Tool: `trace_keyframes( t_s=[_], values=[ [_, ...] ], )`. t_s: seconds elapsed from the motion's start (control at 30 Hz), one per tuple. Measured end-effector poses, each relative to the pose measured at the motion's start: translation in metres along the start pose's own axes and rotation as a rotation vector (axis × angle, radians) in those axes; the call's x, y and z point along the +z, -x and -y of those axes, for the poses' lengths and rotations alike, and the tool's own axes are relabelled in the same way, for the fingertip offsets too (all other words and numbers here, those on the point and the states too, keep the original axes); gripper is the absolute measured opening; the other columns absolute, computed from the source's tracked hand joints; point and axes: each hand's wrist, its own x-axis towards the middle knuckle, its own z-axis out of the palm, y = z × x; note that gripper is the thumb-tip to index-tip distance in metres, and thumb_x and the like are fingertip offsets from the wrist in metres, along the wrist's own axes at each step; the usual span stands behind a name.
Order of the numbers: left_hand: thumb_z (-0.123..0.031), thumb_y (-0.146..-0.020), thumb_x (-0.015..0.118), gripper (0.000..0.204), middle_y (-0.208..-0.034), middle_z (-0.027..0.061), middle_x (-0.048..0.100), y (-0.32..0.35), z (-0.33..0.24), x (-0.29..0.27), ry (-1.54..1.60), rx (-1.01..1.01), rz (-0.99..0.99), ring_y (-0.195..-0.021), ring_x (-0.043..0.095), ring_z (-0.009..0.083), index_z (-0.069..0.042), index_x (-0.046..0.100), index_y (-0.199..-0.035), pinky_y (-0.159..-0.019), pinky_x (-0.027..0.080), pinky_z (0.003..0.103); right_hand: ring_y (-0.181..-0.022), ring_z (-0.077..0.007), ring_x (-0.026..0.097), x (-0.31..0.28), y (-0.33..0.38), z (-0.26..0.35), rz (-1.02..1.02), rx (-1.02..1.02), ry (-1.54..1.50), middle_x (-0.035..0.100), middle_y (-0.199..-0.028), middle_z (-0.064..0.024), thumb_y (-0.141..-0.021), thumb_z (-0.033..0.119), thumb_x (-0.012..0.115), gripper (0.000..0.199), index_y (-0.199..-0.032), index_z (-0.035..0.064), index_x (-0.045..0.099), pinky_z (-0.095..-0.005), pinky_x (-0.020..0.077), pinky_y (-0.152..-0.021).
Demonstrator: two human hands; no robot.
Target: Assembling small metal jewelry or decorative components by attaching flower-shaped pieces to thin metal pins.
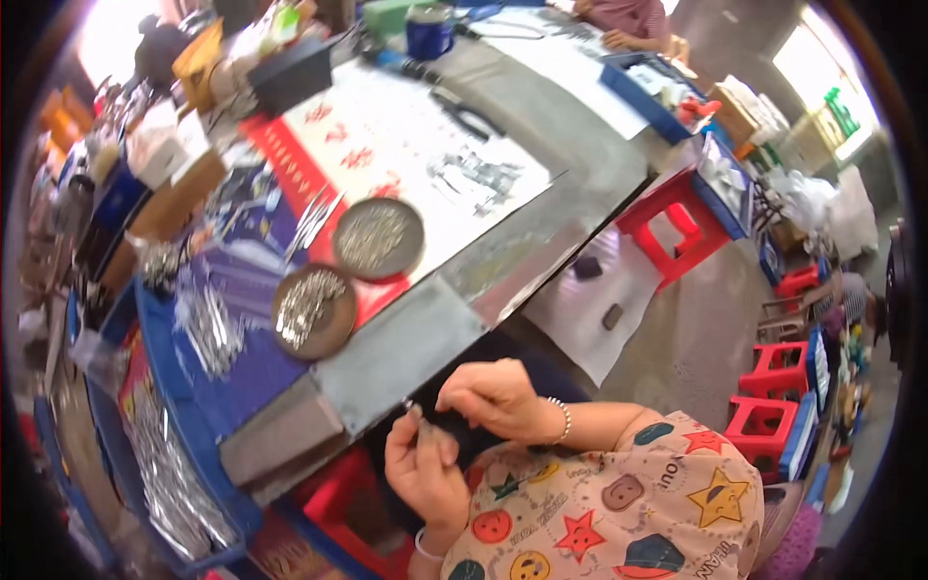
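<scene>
My left hand (425, 472) is closed in a pinch, with a small silvery metal piece (411, 405) at its thumb and fingertips. Just to the right, my right hand (498, 398) has its fingers curled together close to that piece; whether anything is in them cannot be made out. Both hands hover at the table's near edge, by a grey metal plate (396, 353). Beyond it stand two round dishes: one (338, 338) holds shiny small metal parts, the other (416, 256) finer, duller ones.
A blue tray (253, 522) at left holds long silvery parts. Pliers (469, 114) lie on a printed paper sheet (372, 101). A red stool (691, 256) bears a blue tray on the right. Across the table, a person's hand (619, 40) rests near papers.
</scene>
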Motion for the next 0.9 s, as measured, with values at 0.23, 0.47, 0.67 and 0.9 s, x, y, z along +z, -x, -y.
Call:
trace_keyframes(
  t_s=[0.23, 0.47, 0.67, 0.9],
  values=[
    [-0.001, -0.094, 0.049, 0.010, -0.082, 0.0041, 0.054, 0.002, -0.001, 0.005, 0.047, -0.005, 0.046, -0.055, 0.041, 0.0069, 0.000, 0.050, -0.104, -0.049, 0.032, 0.020, -0.054, -0.0052, 0.057, -0.003, 0.009, 0.005, 0.031, 0.250, -0.148, 0.064, -0.072, -0.0040, -0.091, 0.011, 0.059, 0.015, -0.094, -0.0015, 0.066, -0.0187, 0.0469, -0.049],
    [-0.005, -0.093, 0.051, 0.011, -0.080, 0.0054, 0.054, 0.008, -0.002, 0.003, 0.054, -0.040, 0.035, -0.057, 0.042, 0.0061, -0.001, 0.050, -0.104, -0.050, 0.032, 0.019, -0.075, -0.0081, 0.061, 0.001, 0.011, 0.003, 0.134, 0.256, -0.397, 0.064, -0.088, -0.0055, -0.089, 0.003, 0.059, 0.015, -0.102, -0.0035, 0.065, -0.0215, 0.0509, -0.067],
    [-0.001, -0.091, 0.052, 0.018, -0.081, 0.0044, 0.054, 0.002, -0.006, 0.002, 0.098, -0.167, 0.024, -0.059, 0.043, 0.0062, 0.000, 0.051, -0.108, -0.052, 0.034, 0.020, -0.084, -0.0124, 0.064, -0.010, -0.001, 0.017, 0.151, 0.173, -0.072, 0.067, -0.089, -0.0088, -0.081, 0.000, 0.065, 0.020, -0.101, -0.0012, 0.065, -0.0257, 0.0513, -0.075],
    [-0.002, -0.094, 0.050, 0.023, -0.078, 0.0016, 0.054, -0.004, -0.003, -0.005, 0.161, -0.229, 0.087, -0.061, 0.043, 0.0046, 0.002, 0.052, -0.116, -0.054, 0.035, 0.017, -0.077, -0.0157, 0.060, -0.006, 0.008, 0.004, 0.140, 0.166, -0.080, 0.063, -0.085, -0.0087, -0.080, -0.009, 0.061, 0.009, -0.087, -0.0038, 0.060, -0.0268, 0.0490, -0.068]
  ],
)
